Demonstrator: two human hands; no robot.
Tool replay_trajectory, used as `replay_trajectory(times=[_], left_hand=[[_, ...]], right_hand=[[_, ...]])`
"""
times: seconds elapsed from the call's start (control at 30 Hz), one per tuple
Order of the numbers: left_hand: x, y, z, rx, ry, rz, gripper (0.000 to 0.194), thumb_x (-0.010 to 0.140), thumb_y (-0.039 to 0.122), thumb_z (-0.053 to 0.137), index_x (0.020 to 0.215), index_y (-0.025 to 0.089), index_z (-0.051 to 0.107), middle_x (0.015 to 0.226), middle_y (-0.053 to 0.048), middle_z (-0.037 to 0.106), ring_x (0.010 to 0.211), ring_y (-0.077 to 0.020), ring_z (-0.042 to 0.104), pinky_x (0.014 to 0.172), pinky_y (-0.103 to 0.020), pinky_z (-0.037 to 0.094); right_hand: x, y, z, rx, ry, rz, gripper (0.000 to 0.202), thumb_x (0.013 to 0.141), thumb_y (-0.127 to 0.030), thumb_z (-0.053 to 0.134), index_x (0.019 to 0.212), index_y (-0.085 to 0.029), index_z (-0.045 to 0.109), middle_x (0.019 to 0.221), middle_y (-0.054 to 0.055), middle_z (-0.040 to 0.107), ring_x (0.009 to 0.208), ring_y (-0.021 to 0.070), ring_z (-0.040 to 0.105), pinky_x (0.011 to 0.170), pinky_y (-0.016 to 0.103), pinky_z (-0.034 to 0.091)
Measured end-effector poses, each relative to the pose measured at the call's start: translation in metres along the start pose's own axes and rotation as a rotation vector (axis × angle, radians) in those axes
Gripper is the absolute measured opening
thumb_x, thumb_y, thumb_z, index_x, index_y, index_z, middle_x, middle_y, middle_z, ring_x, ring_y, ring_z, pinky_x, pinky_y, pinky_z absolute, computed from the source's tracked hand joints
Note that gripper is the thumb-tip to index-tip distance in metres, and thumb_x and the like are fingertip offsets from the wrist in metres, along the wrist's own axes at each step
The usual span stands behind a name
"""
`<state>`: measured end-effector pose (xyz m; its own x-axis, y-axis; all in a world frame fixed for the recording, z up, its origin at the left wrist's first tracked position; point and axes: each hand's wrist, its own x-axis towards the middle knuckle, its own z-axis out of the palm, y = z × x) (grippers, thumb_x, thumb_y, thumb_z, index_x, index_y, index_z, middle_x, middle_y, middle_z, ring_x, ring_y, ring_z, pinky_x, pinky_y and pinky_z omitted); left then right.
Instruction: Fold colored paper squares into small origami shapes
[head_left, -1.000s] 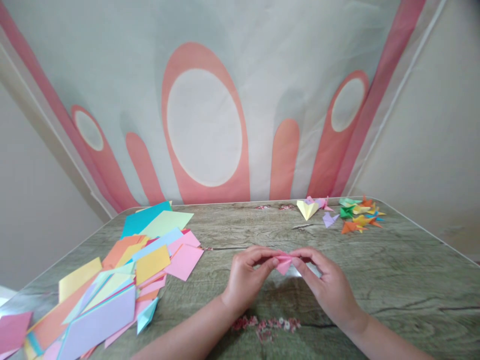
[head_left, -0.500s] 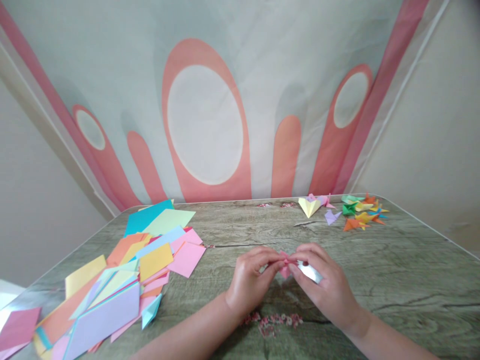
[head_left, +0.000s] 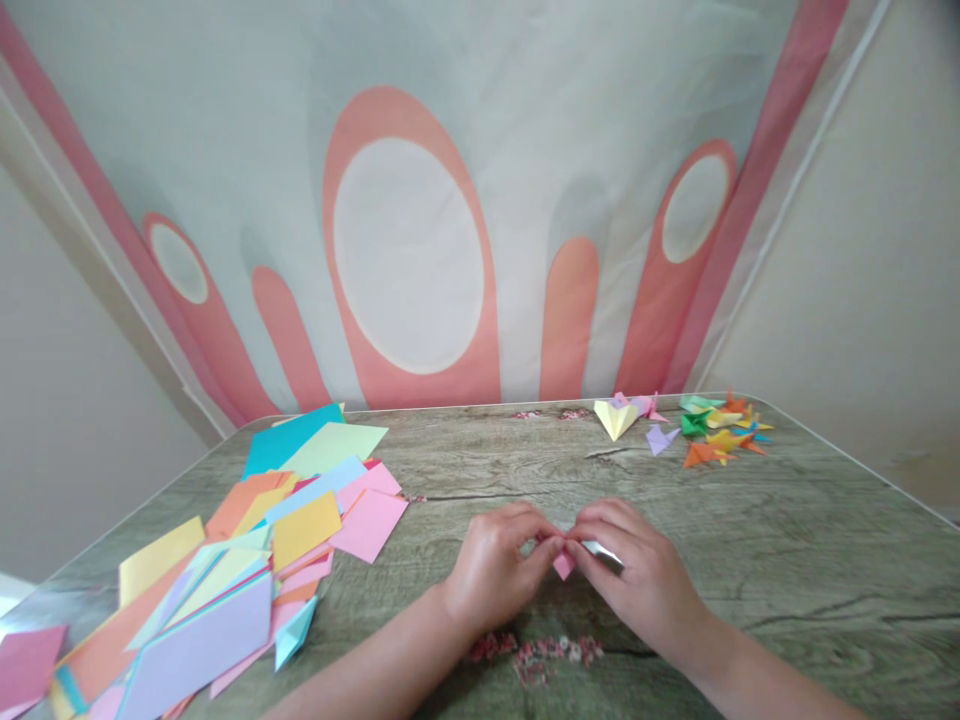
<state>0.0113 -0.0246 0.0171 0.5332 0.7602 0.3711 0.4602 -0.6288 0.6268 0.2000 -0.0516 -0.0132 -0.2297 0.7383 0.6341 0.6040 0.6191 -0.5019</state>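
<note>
A small piece of folded pink paper (head_left: 564, 565) is pinched between my two hands above the table, near its front middle. My left hand (head_left: 499, 560) grips its left side with thumb and fingers pressed together. On the other side my right hand (head_left: 634, 565) pinches it the same way. Fingertips cover most of the paper, so its full shape is hidden. Only a pointed lower part shows below the thumbs.
Sheets of coloured paper (head_left: 202, 640) lie in a loose pile at the left, a small folded blue piece (head_left: 295, 633) beside them. Several folded paper figures (head_left: 726, 430) sit at the back right, near a pale yellow folded piece (head_left: 615, 420). The wood-patterned table (head_left: 810, 540) meets a printed backdrop (head_left: 517, 200).
Both hands have drawn slightly closer together around the pink paper, and less of it shows above the fingers. The whole view has shifted a little.
</note>
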Motion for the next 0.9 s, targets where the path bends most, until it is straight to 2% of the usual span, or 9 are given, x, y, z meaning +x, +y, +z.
replay_trajectory(times=[0.13, 0.33, 0.63, 0.7, 0.83, 0.9], left_hand=[[0.001, -0.002, -0.003, 0.097, -0.088, -0.043, 0.011, 0.085, 0.02, 0.061, 0.082, 0.021, 0.072, 0.079, -0.001, 0.069, 0.076, -0.0145, 0.063, 0.071, -0.021, 0.045], [0.001, -0.006, -0.002, 0.162, -0.092, -0.073, 0.013, 0.086, 0.022, 0.06, 0.079, 0.02, 0.071, 0.076, -0.002, 0.067, 0.073, -0.0147, 0.062, 0.069, -0.022, 0.045], [0.001, -0.007, -0.003, 0.386, -0.188, 0.095, 0.017, 0.089, 0.023, 0.053, 0.081, 0.018, 0.067, 0.078, -0.004, 0.064, 0.077, -0.0173, 0.059, 0.07, -0.025, 0.043], [0.002, -0.008, -0.003, 0.354, -0.172, 0.08, 0.017, 0.089, 0.023, 0.054, 0.08, 0.018, 0.067, 0.076, -0.004, 0.064, 0.075, -0.0165, 0.059, 0.069, -0.024, 0.043], [0.005, -0.013, -0.006, 0.303, -0.105, 0.018, 0.016, 0.089, 0.021, 0.055, 0.079, 0.018, 0.068, 0.076, -0.003, 0.064, 0.076, -0.0159, 0.059, 0.07, -0.024, 0.042], [0.005, -0.015, -0.007, 0.311, -0.1, 0.018, 0.015, 0.088, 0.019, 0.055, 0.08, 0.018, 0.067, 0.077, -0.003, 0.064, 0.078, -0.0159, 0.059, 0.07, -0.024, 0.042]], right_hand=[[0.0, 0.005, 0.003, -0.046, -0.095, -0.034, 0.018, 0.093, -0.021, 0.052, 0.078, -0.019, 0.063, 0.078, 0.004, 0.061, 0.078, 0.0181, 0.058, 0.07, 0.032, 0.047], [-0.002, 0.009, 0.006, -0.086, -0.149, -0.012, 0.019, 0.094, -0.022, 0.052, 0.077, -0.02, 0.06, 0.077, 0.003, 0.06, 0.077, 0.0178, 0.057, 0.068, 0.031, 0.046], [-0.005, 0.008, 0.01, -0.143, -0.176, -0.02, 0.022, 0.094, -0.018, 0.049, 0.075, -0.019, 0.059, 0.076, 0.003, 0.059, 0.075, 0.0188, 0.056, 0.066, 0.033, 0.045], [-0.005, 0.01, 0.01, -0.1, -0.156, 0.004, 0.021, 0.095, -0.02, 0.049, 0.078, -0.02, 0.061, 0.079, 0.003, 0.061, 0.078, 0.0191, 0.058, 0.068, 0.033, 0.047], [-0.006, 0.021, 0.009, 0.01, -0.031, 0.095, 0.017, 0.096, -0.024, 0.049, 0.095, -0.022, 0.065, 0.094, 0.005, 0.065, 0.09, 0.0198, 0.061, 0.078, 0.033, 0.05], [-0.005, 0.026, 0.008, 0.038, 0.0, 0.132, 0.017, 0.095, -0.026, 0.05, 0.095, -0.023, 0.067, 0.093, 0.005, 0.066, 0.089, 0.0201, 0.062, 0.077, 0.034, 0.052]])
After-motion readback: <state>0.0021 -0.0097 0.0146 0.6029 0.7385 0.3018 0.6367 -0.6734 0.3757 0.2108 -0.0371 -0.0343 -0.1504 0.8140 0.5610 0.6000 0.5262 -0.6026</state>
